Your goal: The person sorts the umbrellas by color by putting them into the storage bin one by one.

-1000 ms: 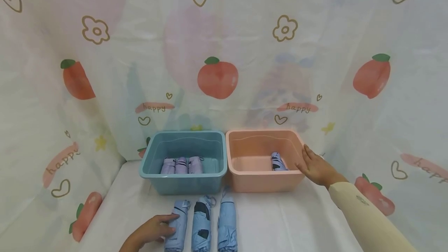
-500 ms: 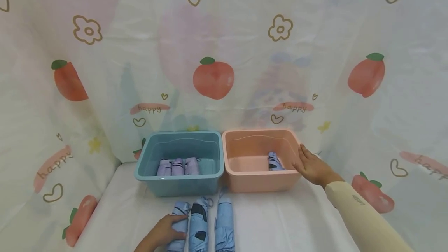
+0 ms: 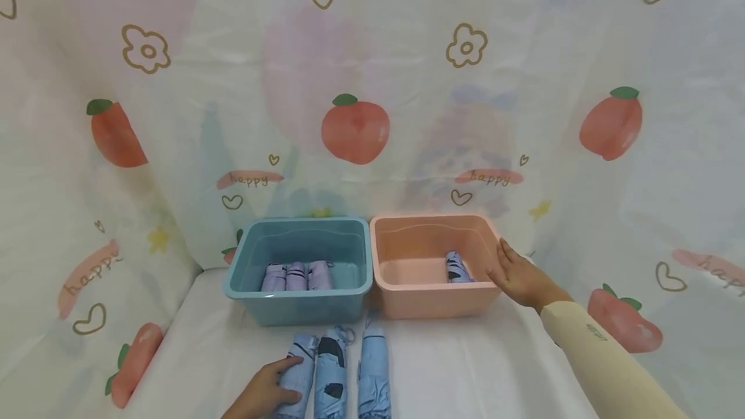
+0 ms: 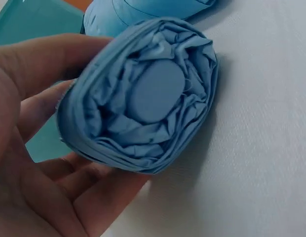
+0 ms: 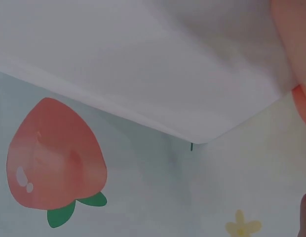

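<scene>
Compared with one second ago, the left grip has moved slightly rightward and reaches further over the leftmost umbrella, a folded blue one on the desk. That umbrella now lies right beside the middle umbrella; a narrow gap showed between them earlier. The head view has shifted a little sideways. The right grip is unchanged, at the right rim of the pink bin.

Condition of grips: the left pinches the leftmost umbrella between thumb and fingers, its gathered end facing the left wrist camera. Whether it is off the desk cannot be told. The right has its fingers straight, touching the rim.

Contents: three lilac umbrellas side by side in the teal bin; one dark-patterned umbrella near the right wall of the pink bin.

Edges and room: the two bins stand side by side, close against the printed curtain. The three blue umbrellas lie in front, a small gap separating the middle one from the right umbrella. Desk surface extends rightward from there. Inside the pink bin, room lies left of its umbrella.
</scene>
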`<state>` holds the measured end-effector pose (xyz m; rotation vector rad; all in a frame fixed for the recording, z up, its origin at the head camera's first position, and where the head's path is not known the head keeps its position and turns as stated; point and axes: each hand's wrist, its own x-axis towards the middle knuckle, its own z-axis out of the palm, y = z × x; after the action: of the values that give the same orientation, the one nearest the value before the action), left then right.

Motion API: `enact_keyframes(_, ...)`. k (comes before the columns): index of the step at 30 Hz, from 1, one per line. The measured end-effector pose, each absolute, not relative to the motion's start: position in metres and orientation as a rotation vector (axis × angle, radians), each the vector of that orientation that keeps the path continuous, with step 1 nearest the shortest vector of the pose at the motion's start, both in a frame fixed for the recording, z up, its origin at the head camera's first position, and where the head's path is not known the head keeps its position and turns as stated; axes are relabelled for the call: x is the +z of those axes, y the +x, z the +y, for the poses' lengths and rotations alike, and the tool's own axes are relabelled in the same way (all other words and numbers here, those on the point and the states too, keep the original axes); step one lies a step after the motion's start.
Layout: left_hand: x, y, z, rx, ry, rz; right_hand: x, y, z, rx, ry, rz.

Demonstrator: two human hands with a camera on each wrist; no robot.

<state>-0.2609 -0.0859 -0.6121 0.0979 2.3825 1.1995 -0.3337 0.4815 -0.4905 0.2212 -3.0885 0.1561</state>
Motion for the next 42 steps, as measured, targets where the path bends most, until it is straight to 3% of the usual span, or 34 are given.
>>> enact_keyframes(7, -0.613, -0.259, -0.101, 1.266, 0.124, 2.310, -0.497, -0.331, 0.477, 0.192, 0.241, -3.074)
enact_keyframes(12, -0.589, -0.264, -0.108, 1.363, 0.139, 2.228, -0.494, -0.334, 0.477, 0.156, 0.252, -3.049)
enact_keyframes(17, -0.562, -0.274, -0.108, 1.515, 0.324, 2.093, -0.493, -0.335, 0.479, 0.151, 0.225, -3.091)
enact_keyframes(27, -0.526, -0.289, -0.085, 1.493, 0.553, 2.079, -0.493, -0.333, 0.479, 0.148, 0.212, -3.077)
enact_keyframes(42, -0.505, -0.294, -0.043, 1.322, 0.718, 2.149, -0.490, -0.332, 0.481, 0.139, 0.238, -3.060)
